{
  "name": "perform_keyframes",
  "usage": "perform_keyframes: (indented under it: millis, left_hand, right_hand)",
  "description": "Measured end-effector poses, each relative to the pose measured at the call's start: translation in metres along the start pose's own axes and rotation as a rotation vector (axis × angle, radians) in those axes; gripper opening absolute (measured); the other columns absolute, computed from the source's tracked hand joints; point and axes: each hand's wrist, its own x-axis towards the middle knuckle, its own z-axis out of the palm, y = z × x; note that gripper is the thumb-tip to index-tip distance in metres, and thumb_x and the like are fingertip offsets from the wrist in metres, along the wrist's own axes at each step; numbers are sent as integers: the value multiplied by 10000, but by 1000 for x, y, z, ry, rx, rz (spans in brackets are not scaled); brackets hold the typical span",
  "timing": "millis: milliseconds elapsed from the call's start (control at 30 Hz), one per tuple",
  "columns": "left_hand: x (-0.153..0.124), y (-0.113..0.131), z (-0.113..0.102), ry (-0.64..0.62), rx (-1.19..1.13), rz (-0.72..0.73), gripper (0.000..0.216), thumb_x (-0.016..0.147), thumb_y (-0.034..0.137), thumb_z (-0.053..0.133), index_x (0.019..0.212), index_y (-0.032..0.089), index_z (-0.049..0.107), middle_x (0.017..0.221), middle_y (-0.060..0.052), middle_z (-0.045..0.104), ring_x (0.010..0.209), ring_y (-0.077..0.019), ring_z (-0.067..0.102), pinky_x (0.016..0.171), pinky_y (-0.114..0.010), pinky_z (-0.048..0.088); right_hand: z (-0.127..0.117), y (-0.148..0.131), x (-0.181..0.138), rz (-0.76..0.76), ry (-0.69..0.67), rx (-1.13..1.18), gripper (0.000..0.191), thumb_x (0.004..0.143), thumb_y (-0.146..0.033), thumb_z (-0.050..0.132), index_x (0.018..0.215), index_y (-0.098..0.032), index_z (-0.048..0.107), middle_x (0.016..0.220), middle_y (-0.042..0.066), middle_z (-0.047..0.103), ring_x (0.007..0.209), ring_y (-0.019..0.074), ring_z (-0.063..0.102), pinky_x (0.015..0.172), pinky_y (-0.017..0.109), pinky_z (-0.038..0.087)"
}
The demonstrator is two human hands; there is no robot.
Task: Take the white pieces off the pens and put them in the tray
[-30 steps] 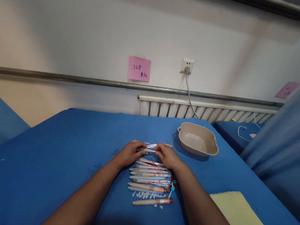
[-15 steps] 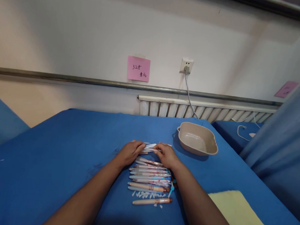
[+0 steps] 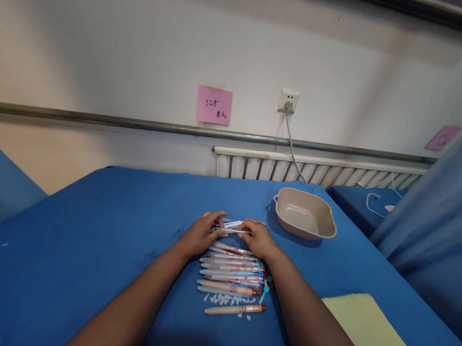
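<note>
Head view. Left hand [image 3: 201, 235] closed in a pinch on the left end of a white pen [image 3: 231, 230], fingers curled over it. Right hand [image 3: 258, 239] likewise pinched on the right end of the same pen. Pen held crosswise between the two hands, at the far end of a row of pens [image 3: 230, 270]; lifted or resting on the blue table cover [image 3: 98, 228], not discernible. Row laid side by side between the two forearms, each pen crosswise. One tan pen [image 3: 234, 310] apart at the near end, with small white scraps [image 3: 227, 299] scattered between it and the row. Beige dish [image 3: 305, 213] on the cover to the right of the right hand, near but not touching. Yellow cloth [image 3: 365, 327] at the near right corner. Behind the table: radiator [image 3: 311, 169], metal rail [image 3: 103, 119], pink note [image 3: 214, 105], and wall socket [image 3: 288, 101] with grey cable [image 3: 291, 145] hanging down. Blue curtain [image 3: 436, 217] at the right edge.
</note>
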Motion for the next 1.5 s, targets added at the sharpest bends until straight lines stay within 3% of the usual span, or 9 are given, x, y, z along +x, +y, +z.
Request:
perform_keyframes:
  millis: [133,267,433,600,800,933,1167,1300,1500]
  left_hand:
    - [0,-3,0,-16,26,-68,338,904,374,366,1102,200,577,1027,-67,656,970,-209,587,867,-314,419]
    - [-1,-3,2,6,33,13,486,807,397,545,1244,193,490,1131,-77,616,1043,-222,548,905,-321,405]
    - [0,-1,0,-78,37,-63,361,917,369,333,1083,194,601,910,-60,680,860,-203,609,815,-316,432]
    - [-1,-1,0,-15,31,10,460,808,404,543,1222,208,517,1123,-69,626,1037,-222,548,901,-326,402]
    - [0,1,-1,-89,42,-87,377,923,390,315,1046,206,620,782,-39,681,785,-189,619,776,-297,434]
    - [-1,1,-3,11,26,-11,470,817,433,529,1231,210,518,1116,-75,631,1032,-229,554,896,-332,403]
    - [0,-6,-1,-29,23,-51,374,917,379,345,1132,189,584,1046,-78,657,996,-214,573,897,-341,412]
    - [-1,-4,0,21,30,24,469,812,425,547,1221,198,517,1195,-85,586,1105,-235,502,960,-372,372]
    - [-2,-3,-4,-111,43,67,239,851,358,481,937,206,644,922,-46,657,900,-198,555,836,-312,412]
  right_hand:
    - [1,2,0,6,6,23,124,765,-164,621,873,-215,653,855,5,652,843,149,568,748,242,407]
    - [2,4,-1,-16,22,28,117,755,-161,627,857,-211,653,835,3,646,828,150,567,738,241,406]
    - [3,5,0,-5,22,36,124,753,-162,632,867,-206,653,840,4,650,822,147,569,737,241,408]
    - [2,3,0,3,0,5,112,758,-166,627,856,-216,652,846,4,654,838,152,569,752,248,411]
    - [3,2,0,-3,6,33,118,763,-171,629,868,-219,653,854,1,658,837,147,576,764,250,416]
    - [3,2,0,11,-3,15,115,756,-160,630,855,-215,654,836,-1,657,835,150,574,765,254,416]
    - [4,5,0,12,16,39,123,763,-167,623,872,-212,657,857,6,661,827,147,579,753,248,420]
    - [5,6,0,7,9,29,119,761,-177,629,869,-219,656,851,3,670,869,157,579,801,267,416]
    - [3,15,0,22,3,6,143,753,-158,618,878,-222,649,866,4,655,845,153,579,783,260,425]
